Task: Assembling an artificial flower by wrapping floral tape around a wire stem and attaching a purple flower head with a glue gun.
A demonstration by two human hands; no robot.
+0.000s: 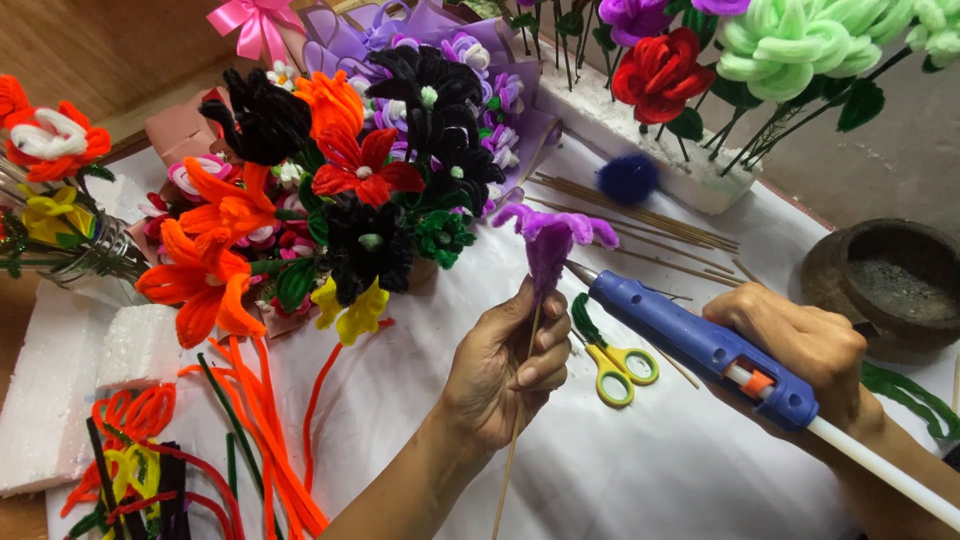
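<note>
Table: a white cloth (pixel 640 470) covers the work surface, crowded with craft supplies, so materials sit within reach of both hands.
Bouquet: a large cluster of orange, black and red pipe-cleaner flowers (pixel 330 190) stands at centre left, backed by purple wrapping.
Foam base: a white foam block (pixel 640 150) at top right holds red, green and purple blooms upright by their stems; the green ones are cut off by the frame edge.
Glue gun: a blue glue gun (pixel 690 340) with a white stick in its rear is aimed with its nozzle just beside the flower's base, apparently to fix bloom to stem.
Right hand: the right hand (pixel 800 345) is closed around the gun's grip; its trigger finger is hidden.
Left hand: the left hand (pixel 505 365) pinches a thin wooden stick, fingers curled shut on it, keeping it upright.
Purple flower: the purple flower (pixel 550 235) tops that stick, above the cloth.
Scissors: yellow-and-green scissors (pixel 615 365) lie partly hidden behind the hands.
</note>
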